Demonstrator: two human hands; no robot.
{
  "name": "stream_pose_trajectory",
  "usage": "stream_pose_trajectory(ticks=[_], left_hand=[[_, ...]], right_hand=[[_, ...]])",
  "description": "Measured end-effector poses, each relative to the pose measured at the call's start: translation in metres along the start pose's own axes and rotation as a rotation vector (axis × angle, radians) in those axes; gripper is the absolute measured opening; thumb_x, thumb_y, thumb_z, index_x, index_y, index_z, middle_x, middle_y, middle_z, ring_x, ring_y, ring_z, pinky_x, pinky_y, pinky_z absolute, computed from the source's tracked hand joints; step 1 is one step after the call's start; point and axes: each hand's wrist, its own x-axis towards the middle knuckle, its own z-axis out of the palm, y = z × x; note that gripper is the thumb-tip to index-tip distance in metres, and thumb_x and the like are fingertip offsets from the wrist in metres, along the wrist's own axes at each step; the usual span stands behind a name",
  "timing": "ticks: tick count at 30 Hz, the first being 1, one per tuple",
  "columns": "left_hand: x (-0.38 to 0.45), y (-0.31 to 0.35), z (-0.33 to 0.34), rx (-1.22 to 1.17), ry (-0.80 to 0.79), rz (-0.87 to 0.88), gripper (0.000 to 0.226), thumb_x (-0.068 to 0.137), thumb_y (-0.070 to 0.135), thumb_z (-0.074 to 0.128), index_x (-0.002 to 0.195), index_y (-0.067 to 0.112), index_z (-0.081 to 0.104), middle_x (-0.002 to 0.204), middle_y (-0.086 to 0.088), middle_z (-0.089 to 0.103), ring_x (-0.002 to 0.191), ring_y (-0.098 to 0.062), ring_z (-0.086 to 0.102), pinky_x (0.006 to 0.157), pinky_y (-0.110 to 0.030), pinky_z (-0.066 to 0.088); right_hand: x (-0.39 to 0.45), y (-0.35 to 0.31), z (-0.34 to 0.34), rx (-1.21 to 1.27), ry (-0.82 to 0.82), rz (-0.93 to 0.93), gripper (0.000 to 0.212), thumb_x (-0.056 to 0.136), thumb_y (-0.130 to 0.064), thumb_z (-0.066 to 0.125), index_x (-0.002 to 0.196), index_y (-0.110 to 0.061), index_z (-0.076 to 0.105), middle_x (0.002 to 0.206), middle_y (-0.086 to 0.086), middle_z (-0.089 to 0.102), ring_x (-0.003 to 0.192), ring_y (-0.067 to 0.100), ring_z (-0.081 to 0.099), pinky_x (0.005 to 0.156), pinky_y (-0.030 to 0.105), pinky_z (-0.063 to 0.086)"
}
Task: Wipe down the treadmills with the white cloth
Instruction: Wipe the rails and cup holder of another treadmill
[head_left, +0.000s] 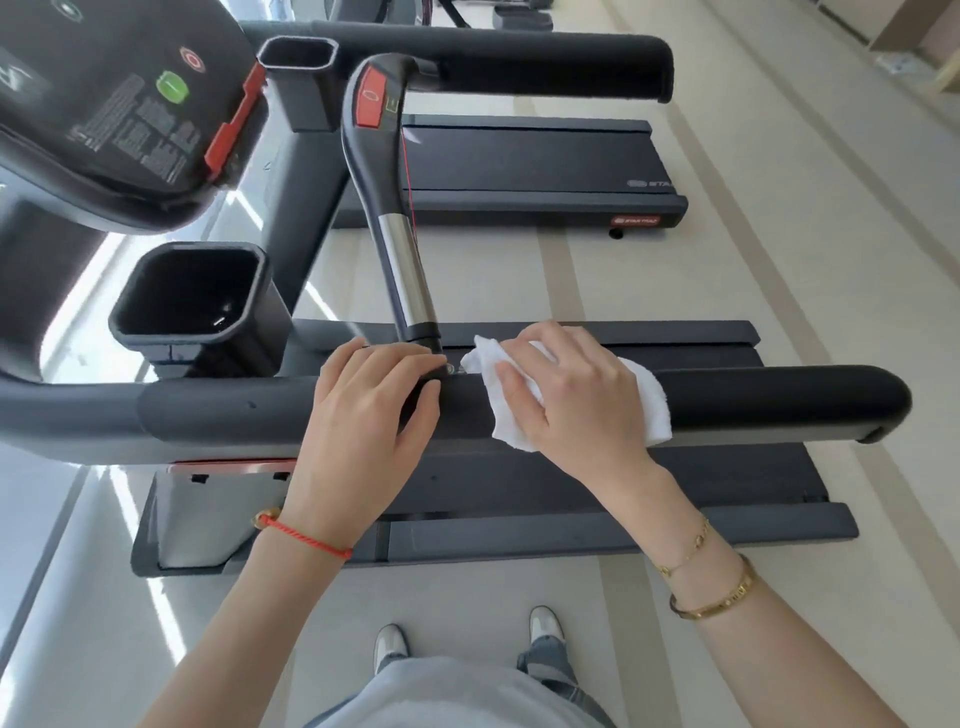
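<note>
Cloth (571, 400) lies draped over the near treadmill's handrail (779, 397), pressed flat under the right hand (576, 395) with fingers spread for wiping; left hand (363, 415) grips the rail, likely steadying

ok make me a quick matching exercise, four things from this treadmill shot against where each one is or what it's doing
Things:
1. white cloth
2. left hand
3. green button
4. cup holder

States:
A. on the console
B. gripping the side handrail
C. pressed on the rail under the right hand
D. left of the silver grip bar

Pairs: 1-C, 2-B, 3-A, 4-D
</note>
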Motion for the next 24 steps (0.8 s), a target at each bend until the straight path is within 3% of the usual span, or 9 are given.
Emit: stream_pose_trajectory(ticks=[4, 12, 16, 20, 24], left_hand=[[-0.010, -0.039, -0.033, -0.001, 0.049, -0.016, 0.023, 0.098, 0.018, 0.054, 0.116, 0.013, 0.068, 0.116, 0.002, 0.068, 0.110, -0.020, 0.060, 0.117, -0.037, 0.028], [-0.033, -0.127, -0.088, 0.044, 0.086, -0.109, 0.025, 0.102, 0.019, 0.049, 0.117, 0.014, 0.067, 0.116, -0.001, 0.067, 0.108, -0.024, 0.060, 0.106, -0.050, 0.039], [-0.046, -0.161, -0.104, 0.041, 0.110, -0.166, 0.022, 0.099, 0.016, 0.053, 0.113, 0.011, 0.069, 0.105, -0.002, 0.069, 0.096, -0.026, 0.062, 0.095, -0.054, 0.046], [-0.056, -0.179, -0.107, 0.060, 0.116, -0.195, 0.021, 0.100, 0.017, 0.053, 0.110, 0.013, 0.070, 0.102, 0.000, 0.069, 0.094, -0.025, 0.061, 0.100, -0.040, 0.041], [-0.059, -0.182, -0.105, 0.067, 0.116, -0.181, 0.024, 0.098, 0.024, 0.049, 0.104, 0.015, 0.071, 0.101, 0.002, 0.068, 0.093, -0.024, 0.058, 0.098, -0.032, 0.032]], right_hand=[[0.009, -0.041, 0.013, 0.009, 0.027, 0.009, 0.028, 0.100, -0.035, 0.045, 0.100, -0.023, 0.069, 0.101, -0.005, 0.065, 0.088, 0.020, 0.060, 0.063, 0.029, 0.043], [0.031, -0.116, 0.037, 0.008, 0.010, -0.029, 0.025, 0.099, -0.033, 0.046, 0.102, -0.022, 0.069, 0.104, -0.005, 0.064, 0.092, 0.021, 0.059, 0.068, 0.030, 0.044], [0.049, -0.169, 0.050, 0.033, -0.038, -0.054, 0.028, 0.100, -0.034, 0.043, 0.105, -0.023, 0.068, 0.106, -0.002, 0.064, 0.093, 0.022, 0.058, 0.068, 0.032, 0.048], [0.061, -0.218, 0.066, 0.040, -0.050, -0.045, 0.029, 0.100, -0.035, 0.042, 0.105, -0.022, 0.067, 0.107, 0.000, 0.063, 0.095, 0.022, 0.058, 0.070, 0.032, 0.049], [0.057, -0.219, 0.068, 0.034, 0.038, -0.078, 0.028, 0.100, -0.034, 0.045, 0.105, -0.021, 0.069, 0.106, 0.000, 0.065, 0.096, 0.022, 0.060, 0.070, 0.031, 0.050]])
